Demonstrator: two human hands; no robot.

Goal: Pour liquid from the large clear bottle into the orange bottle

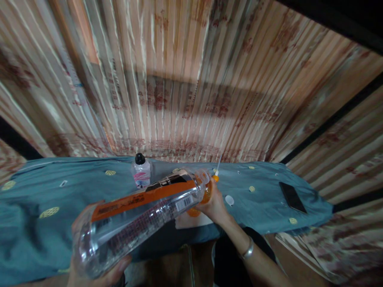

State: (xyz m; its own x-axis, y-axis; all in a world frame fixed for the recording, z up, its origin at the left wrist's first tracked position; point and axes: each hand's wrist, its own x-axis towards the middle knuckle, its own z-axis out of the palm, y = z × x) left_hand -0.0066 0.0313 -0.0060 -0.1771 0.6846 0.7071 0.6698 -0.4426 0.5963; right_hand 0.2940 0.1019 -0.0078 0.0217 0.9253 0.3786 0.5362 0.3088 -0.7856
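Observation:
A big clear plastic bottle with an orange and black label is tilted across the middle, its mouth up and to the right. My left hand is closed around its base end. My right hand is closed around a small orange see-through container, at the mouth of the big bottle. Just beyond that hand, an orange cap with a thin white tube sticks up; whether it rests on the cloth is unclear. A pale sheet lies under the right hand, partly hidden.
A clear bottle with a black cap stands at the back of the blue-green patterned cloth. A black phone lies to the right, and a small white oval piece nearer. Striped curtains hang behind; dark bars frame the sides.

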